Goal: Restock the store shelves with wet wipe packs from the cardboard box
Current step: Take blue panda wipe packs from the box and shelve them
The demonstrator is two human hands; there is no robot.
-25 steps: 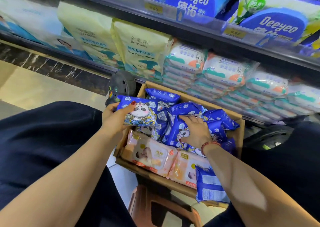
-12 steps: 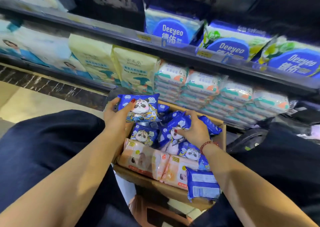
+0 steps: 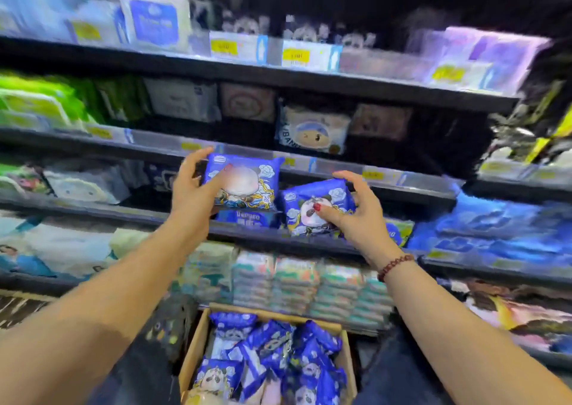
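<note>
Nearest the camera, at the bottom of the view, a cardboard box (image 3: 189,355) sits open, packed with blue panda-print wet wipe packs (image 3: 272,358) lying at loose angles, and a few pale pink packs (image 3: 272,394) showing at its near edge. Two bare forearms reach up and away from either side of the box; the right wrist wears a dark red bead bracelet (image 3: 394,266). Beyond them, the left hand (image 3: 192,188) has its grip closed around one blue panda pack (image 3: 247,185), thumb across the front face and fingers curled over the top edge, holding it upright in front of the shelf edge (image 3: 402,180). Just beside it and slightly lower, the right hand (image 3: 356,212) grips a second blue panda pack (image 3: 312,206), thumb with a red-painted nail pressed on the front, fingers wrapped over the top right corner; this pack is tilted. The two packs sit close together, nearly touching. Below the hands, stacked white-and-teal packs (image 3: 294,284) fill a lower shelf. Behind the held packs lies a blue pack with white lettering (image 3: 247,219). Farther back, higher shelves carry green packs (image 3: 40,101) on the left, a pack printed with a cartoon face (image 3: 314,132), and yellow price tags (image 3: 295,55), all blurred.
</note>
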